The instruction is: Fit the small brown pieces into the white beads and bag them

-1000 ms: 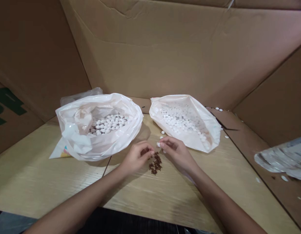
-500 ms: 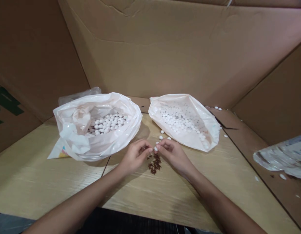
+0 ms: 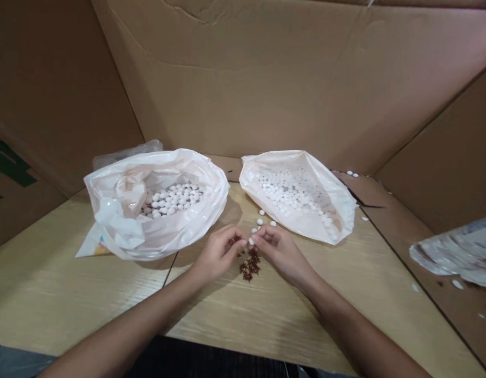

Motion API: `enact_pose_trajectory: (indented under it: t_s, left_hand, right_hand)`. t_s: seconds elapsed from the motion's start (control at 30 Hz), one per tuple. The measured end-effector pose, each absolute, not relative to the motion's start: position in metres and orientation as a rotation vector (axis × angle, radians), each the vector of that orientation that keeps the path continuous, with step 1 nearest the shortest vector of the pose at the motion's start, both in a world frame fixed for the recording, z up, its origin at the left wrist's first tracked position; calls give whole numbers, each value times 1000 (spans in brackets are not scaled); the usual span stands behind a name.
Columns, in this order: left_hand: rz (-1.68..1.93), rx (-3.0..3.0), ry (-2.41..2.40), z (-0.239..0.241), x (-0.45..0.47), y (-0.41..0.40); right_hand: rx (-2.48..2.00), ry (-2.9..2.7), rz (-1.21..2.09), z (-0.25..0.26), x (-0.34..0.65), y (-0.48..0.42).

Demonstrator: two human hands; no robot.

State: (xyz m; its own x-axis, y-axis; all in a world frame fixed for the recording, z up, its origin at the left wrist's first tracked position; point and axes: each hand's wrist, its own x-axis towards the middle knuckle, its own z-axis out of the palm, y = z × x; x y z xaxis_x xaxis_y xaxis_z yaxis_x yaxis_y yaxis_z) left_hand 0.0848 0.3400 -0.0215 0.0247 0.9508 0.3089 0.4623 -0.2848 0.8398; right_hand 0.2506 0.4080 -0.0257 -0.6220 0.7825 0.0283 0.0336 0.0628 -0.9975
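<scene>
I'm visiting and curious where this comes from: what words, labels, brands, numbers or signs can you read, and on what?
No text can be read with certainty.
Left cardboard panel: large green print, cut off by the picture's edge; no whole word.
Left white bag: a small coloured patch at its lower corner; any lettering is too small to read.
Clear plastic packaging at the right: any print is too blurred to read.

I can't tell from here whether the left hand (image 3: pixel 217 254) grips anything; that detail is too small. The brown bits (image 3: pixel 249 268) blur together for me. Folds block my view into part of the left bag (image 3: pixel 191 231), which covers some of the clear sheet (image 3: pixel 128 153). I lose the pack (image 3: pixel 457 251) at the right edge, the green print (image 3: pixel 8 163) at the left, 2 forearms (image 3: pixel 159 310) at the bottom.
</scene>
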Motion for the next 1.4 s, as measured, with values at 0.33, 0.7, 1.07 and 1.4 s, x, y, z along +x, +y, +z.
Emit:
enact_pose_trajectory:
  t_s: [0.33,0.7,1.07,1.4]
  left_hand:
    - [1243,1857,1435,-21,85,339]
    - [1258,1827,1381,-24,86,338]
    - [1296,1810,1370,-25,85,338]
    - [1329,1708,1274,-28,84,338]
  right_hand:
    - [-821,-1740,1615,-29,249,407]
    - [-827,-1673,1664,-29,248,405]
    - [-824,-1704,1635,-27,249,404]
    - [-772,-1734,1629,-19,250,399]
